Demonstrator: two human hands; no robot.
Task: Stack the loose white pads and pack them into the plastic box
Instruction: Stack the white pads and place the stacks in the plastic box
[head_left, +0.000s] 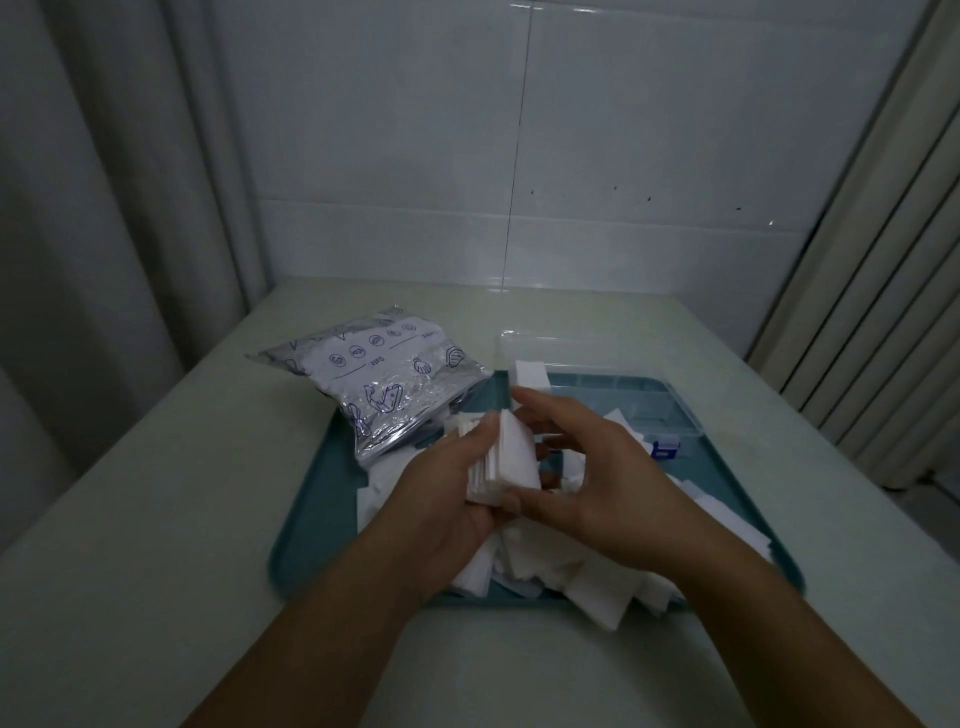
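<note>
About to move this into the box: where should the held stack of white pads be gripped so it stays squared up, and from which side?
Grip the stack of pads across its two flat faces, coming from above its upper edge. The left hand cups it from below and the right hand closes on its right face; squeezing the broad faces probably keeps the thin layers aligned, whereas pinching the ribbed edges could fan them.

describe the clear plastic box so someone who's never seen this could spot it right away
Find the teal tray on the pale table. The plastic box sits on the tray's far right part, beyond both hands. Unlike the crinkly printed bag to its left, it is rigid and see-through, with a blue latch and white pads stacked in one corner.
</note>
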